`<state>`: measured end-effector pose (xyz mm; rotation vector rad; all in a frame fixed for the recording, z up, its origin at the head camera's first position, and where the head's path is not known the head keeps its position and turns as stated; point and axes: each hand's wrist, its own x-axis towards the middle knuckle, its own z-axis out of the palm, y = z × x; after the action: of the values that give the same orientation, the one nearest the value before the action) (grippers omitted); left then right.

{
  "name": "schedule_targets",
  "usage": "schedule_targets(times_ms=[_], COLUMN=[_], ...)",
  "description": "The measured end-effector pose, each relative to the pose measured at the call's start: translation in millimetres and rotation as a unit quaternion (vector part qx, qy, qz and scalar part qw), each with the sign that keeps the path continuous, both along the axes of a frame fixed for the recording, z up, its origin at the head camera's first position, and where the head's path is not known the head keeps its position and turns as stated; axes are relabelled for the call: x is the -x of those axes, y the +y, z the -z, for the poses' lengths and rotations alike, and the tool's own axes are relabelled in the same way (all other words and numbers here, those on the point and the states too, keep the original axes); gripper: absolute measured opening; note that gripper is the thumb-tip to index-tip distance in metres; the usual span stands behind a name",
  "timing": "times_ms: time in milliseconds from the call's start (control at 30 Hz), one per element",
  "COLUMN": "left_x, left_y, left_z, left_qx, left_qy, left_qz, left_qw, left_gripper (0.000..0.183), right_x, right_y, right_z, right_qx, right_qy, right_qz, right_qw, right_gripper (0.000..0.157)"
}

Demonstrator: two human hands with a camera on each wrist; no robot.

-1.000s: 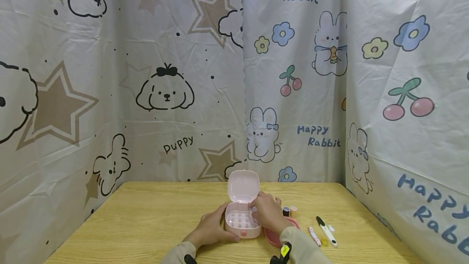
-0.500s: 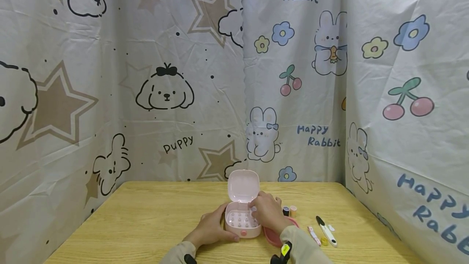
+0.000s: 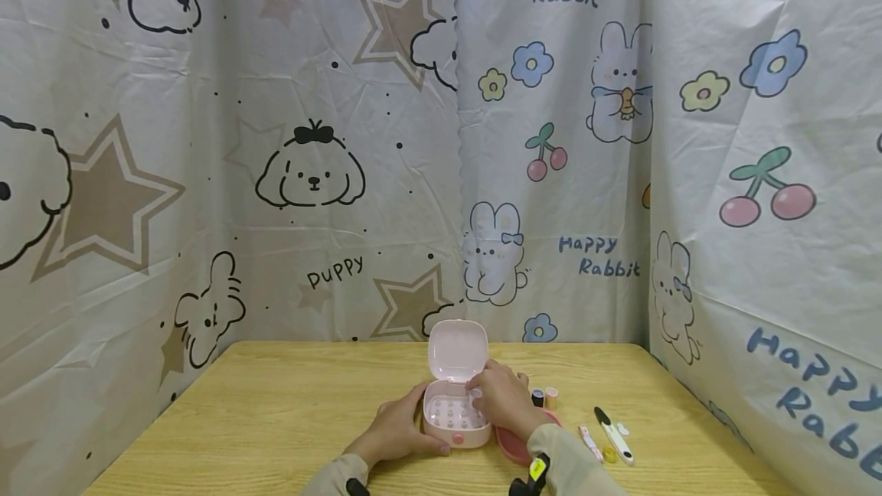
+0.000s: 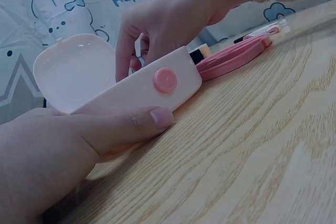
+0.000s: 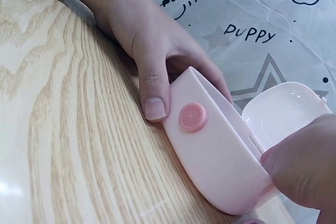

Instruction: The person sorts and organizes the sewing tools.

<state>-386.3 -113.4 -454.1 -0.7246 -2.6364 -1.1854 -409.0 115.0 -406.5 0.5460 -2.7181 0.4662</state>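
Here, left fingers [image 5: 207, 68] grip the pink box [image 3: 477, 438]; right fingers [image 4: 126, 51], hold unclear, cross its uncovered rim.

L hand [image 5: 163, 51] grips one end of pale-pink, rounded plastic box [image 5: 210, 150]: thumb on front wall, other fingers round the far side. Front wall carries coral-pink round btn [image 5: 193, 117] w/ dotted ring. Glossy pale-pink lid [image 5: 283, 111] stands open. R hand [image 5: 307, 163], partly out of view, is at box rim nr lid. Light wood-grain tabletop [image 5: 63, 129] below; white printed fabric backdrop [image 5: 315, 45] w/ "PUPPY" lettering behind.
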Motion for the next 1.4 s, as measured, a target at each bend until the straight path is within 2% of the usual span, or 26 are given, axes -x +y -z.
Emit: schedule_targets(times_ms=[267, 633, 900, 1100, 1400], left_x=[2.1, 3.7, 3.5, 1.6, 5.4], left_y=[-0.7, -0.4, 0.0, -0.1, -0.3], left_z=[2.4, 2.9, 2.9, 1.3, 3.5], left_qx=[0.004, 0.001, 0.003, 0.006, 0.004], left_qy=[0.0, -0.007, -0.001, 0.012, 0.006], left_qz=[-0.002, -0.003, -0.002, 0.005, 0.003], left_qw=[1.0, 1.0, 1.0, 0.9999, 1.0], left_gripper=[0.117, 0.117, 0.116, 0.115, 0.116], right_x=[1.7, 0.1, -0.9, 1.1, 1.3], right_y=[0.5, 0.6, 5.5, 11.3, 19.7], right_z=[0.4, -3.1, -8.1, -8.2, -8.5], right_qx=[0.01, 0.012, 0.045, 0.056, 0.077], right_qy=[-0.023, -0.024, -0.033, -0.016, 0.03], right_qz=[0.005, -0.003, -0.015, -0.023, -0.044], right_qw=[1.0, 1.0, 0.998, 0.998, 0.996], right_gripper=[0.02, 0.017, 0.016, 0.018, 0.02])
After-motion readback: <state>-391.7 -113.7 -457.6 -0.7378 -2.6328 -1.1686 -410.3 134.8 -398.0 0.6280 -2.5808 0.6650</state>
